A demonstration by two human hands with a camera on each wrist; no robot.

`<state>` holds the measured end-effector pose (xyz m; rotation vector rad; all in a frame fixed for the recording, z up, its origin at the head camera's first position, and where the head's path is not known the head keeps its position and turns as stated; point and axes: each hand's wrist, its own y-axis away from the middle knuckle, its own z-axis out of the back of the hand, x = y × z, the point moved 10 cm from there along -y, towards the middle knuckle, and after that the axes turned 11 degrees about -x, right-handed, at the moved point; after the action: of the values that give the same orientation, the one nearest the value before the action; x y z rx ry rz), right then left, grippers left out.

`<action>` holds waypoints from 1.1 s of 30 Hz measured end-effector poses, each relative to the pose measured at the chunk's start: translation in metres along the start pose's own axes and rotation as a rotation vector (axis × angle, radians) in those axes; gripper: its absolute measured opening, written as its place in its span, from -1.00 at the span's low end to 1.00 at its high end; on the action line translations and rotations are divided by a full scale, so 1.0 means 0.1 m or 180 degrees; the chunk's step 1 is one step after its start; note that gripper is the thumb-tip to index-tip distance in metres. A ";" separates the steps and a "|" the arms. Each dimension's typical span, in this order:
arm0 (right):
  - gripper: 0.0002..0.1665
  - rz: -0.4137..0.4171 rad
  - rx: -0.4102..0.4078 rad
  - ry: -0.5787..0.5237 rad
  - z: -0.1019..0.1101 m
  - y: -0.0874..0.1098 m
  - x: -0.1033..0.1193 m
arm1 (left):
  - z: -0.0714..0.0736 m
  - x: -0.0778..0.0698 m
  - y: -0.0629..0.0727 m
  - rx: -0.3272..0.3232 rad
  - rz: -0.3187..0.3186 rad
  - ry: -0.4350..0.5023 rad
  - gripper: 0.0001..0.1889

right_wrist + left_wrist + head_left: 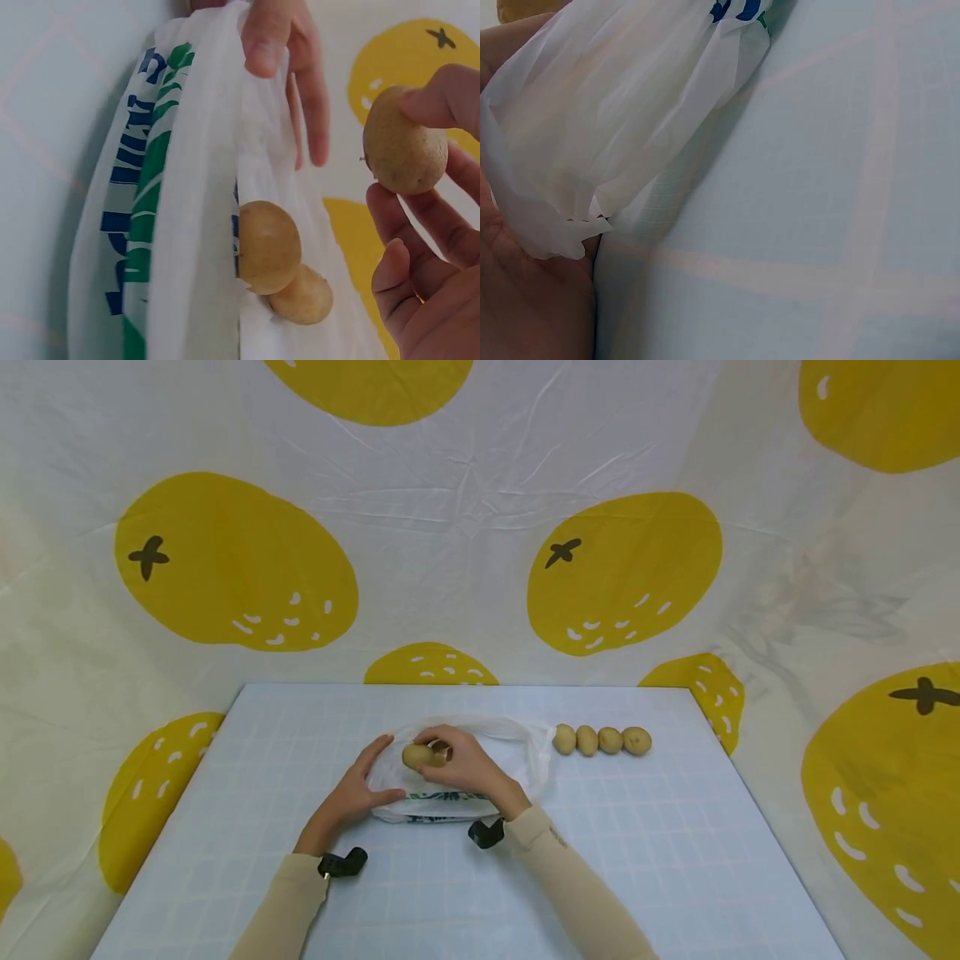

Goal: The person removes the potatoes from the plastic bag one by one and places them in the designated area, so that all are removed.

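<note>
A white plastic bag (pixel 517 762) with green and blue print lies on its side across the table, its mouth spread. Over that mouth my right hand (pixel 471 765) pinches a potato (pixel 405 146) between thumb and fingertips. Two more potatoes show inside the bag in the right wrist view, a nearer potato (pixel 268 247) and a smaller potato (pixel 302 295) behind it. At the bag's left end my left hand (pixel 351 793) is spread, with straight thumb and fingers against the plastic. In the left wrist view the bag's crumpled end (pixel 592 135) covers most of that hand.
Several potatoes (pixel 611 741) stand in a row right of the bag, the leftmost close to its edge. A pale checked cloth covers the table (pixel 675 852). Behind it hangs a white curtain (pixel 450 585) with large yellow fruit prints. Each wrist wears a black camera (pixel 343 862).
</note>
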<state>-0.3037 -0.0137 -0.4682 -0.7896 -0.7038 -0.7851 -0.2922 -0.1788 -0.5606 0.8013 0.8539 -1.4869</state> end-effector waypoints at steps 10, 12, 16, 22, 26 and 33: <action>-0.51 -0.0214 -0.0332 -0.0214 0.14 0.17 -0.12 | -0.01 0.02 -0.01 -0.0007 -0.0025 -0.0035 0.13; -0.48 -0.0305 -0.0405 -0.0281 0.19 0.21 -0.15 | -0.01 0.02 -0.01 -0.0002 -0.0017 -0.0043 0.13; -0.45 -0.0407 -0.0541 -0.0378 0.30 0.30 -0.16 | -0.01 0.02 -0.01 0.0005 0.0024 -0.0068 0.13; -0.50 -0.0523 -0.0738 -0.0413 0.48 0.43 -0.19 | -0.01 0.01 0.00 0.0012 0.0053 -0.0083 0.13; -0.50 -0.0591 -0.0840 -0.0529 0.59 0.50 -0.22 | 0.00 0.00 0.00 0.0014 0.0067 -0.0091 0.13; -0.46 -0.0627 -0.1090 -0.0666 0.81 0.62 -0.33 | -0.01 0.01 0.01 0.0039 0.0117 -0.0089 0.13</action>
<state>-0.2904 0.0930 -0.4738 -1.1360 -0.8550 -1.0277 -0.2915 -0.1780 -0.5621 0.7996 0.8059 -1.4691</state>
